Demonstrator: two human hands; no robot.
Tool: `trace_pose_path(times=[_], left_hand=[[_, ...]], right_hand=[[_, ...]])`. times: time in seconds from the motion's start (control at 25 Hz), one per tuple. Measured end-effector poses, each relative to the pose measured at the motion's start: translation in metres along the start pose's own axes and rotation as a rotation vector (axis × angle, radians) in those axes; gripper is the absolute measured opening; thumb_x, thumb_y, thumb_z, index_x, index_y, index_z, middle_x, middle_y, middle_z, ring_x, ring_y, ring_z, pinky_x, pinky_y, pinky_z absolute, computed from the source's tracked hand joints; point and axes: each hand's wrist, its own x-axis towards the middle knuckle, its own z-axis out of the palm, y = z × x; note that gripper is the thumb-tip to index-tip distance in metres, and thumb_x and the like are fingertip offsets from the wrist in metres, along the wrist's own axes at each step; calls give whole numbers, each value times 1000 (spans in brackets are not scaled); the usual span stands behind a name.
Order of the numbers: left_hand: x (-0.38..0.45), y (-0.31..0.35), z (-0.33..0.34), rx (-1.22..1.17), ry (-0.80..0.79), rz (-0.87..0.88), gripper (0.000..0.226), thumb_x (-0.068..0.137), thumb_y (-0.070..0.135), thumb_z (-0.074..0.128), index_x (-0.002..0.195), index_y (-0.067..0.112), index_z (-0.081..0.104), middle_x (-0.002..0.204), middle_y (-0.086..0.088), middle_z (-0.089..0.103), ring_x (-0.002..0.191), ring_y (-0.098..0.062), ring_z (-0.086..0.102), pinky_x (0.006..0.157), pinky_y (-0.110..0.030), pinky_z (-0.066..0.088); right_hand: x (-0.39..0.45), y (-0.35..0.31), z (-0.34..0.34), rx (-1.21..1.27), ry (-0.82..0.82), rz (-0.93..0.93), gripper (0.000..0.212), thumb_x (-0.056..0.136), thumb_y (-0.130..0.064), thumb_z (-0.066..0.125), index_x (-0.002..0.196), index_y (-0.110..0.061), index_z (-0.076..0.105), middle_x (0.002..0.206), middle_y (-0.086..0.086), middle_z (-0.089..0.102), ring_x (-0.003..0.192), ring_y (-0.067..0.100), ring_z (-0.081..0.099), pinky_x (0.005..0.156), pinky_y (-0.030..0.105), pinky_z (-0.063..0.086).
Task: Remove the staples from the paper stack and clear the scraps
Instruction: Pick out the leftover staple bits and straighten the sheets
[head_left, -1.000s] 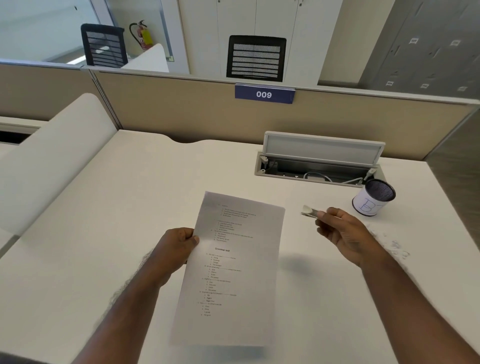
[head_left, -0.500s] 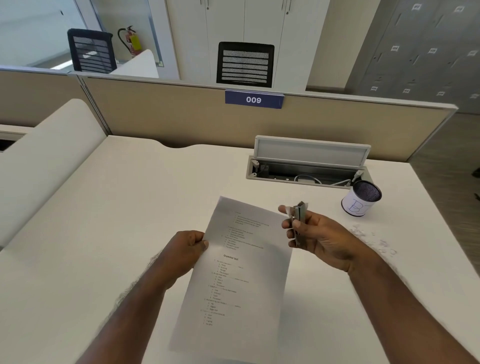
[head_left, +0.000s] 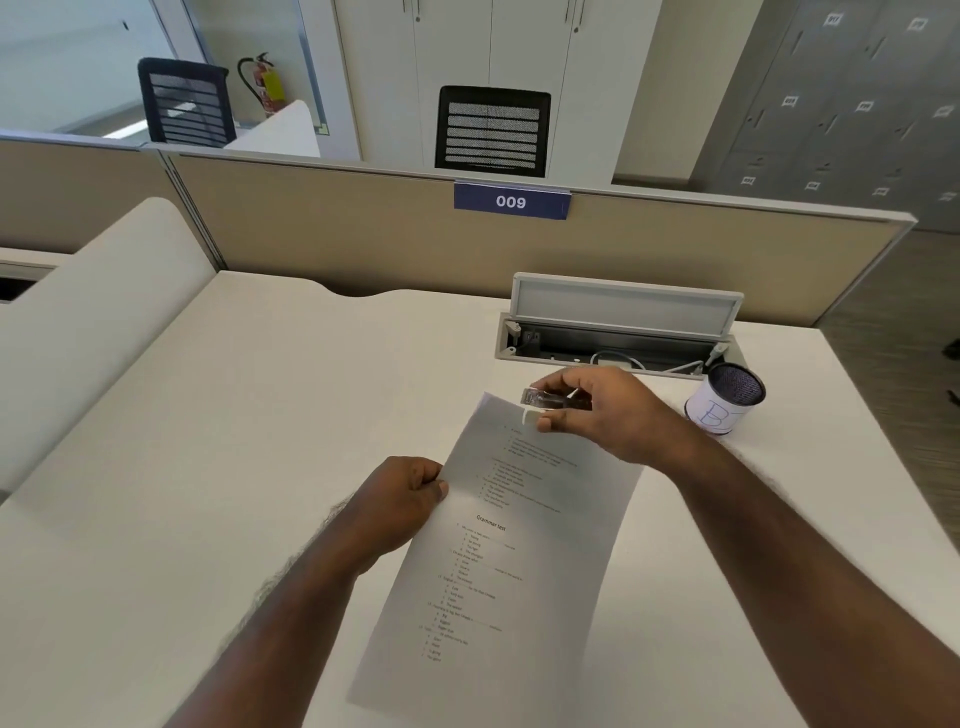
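one paper stack (head_left: 511, 545), one staple remover (head_left: 556, 400), two hands

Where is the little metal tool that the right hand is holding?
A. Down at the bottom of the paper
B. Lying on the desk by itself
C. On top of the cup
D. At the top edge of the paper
D: the right hand holds the staple remover at the top edge of the paper stack, while the left hand grips the stack's left side.
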Motion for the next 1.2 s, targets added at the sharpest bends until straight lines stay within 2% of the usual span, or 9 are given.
trace_pose_path(times=[0.08,0.16,0.36,0.6,0.84,1.04,1.2], left_hand=[[-2,4,0,7,4,3,26,97,15,50,89,5,72,79,-7,74,63,-12,63,62,-27,47],[-4,7,1,19,-2,5,26,98,15,50,89,8,73,80,-3,75,65,-11,66,63,-26,49],[-9,12,1,78,-1,-7,26,99,18,49,90,13,73,84,1,75,67,-9,68,60,-22,49],[-15,12,-1,101,5,-10,28,99,16,47,86,14,73,79,2,73,65,-10,66,60,-23,48],[-18,18,0,186,4,23,31,99,17,47,76,20,67,71,8,68,59,-6,62,54,-18,44],[-20,16,-3,190,19,16,33,98,17,47,71,22,65,66,10,65,56,-5,59,54,-19,43],[-21,18,-4,217,17,16,31,99,17,47,74,22,65,69,9,65,59,-6,59,53,-18,42]], right_hand=[[5,-6,-7,-138,19,-26,36,74,-41,79,107,-33,68,105,-13,63,95,12,60,80,34,51],[10,-12,-13,-262,-30,-33,38,73,-44,79,108,-35,69,105,-14,59,96,12,58,83,37,51],[12,-32,-15,-407,-150,-9,41,75,-41,78,113,-27,69,103,-12,62,95,16,60,83,41,55],[12,-35,-24,-485,-231,20,39,73,-42,80,109,-28,72,105,-12,70,91,11,62,82,37,56],[14,-41,-13,-491,-269,15,42,75,-42,79,112,-25,71,108,-8,70,94,15,63,83,37,56],[15,-41,-26,-543,-217,29,39,73,-42,80,108,-27,72,105,-10,71,92,13,63,77,31,54],[13,-42,-24,-546,-241,25,39,73,-42,80,108,-29,71,107,-10,70,92,12,62,69,27,51]])
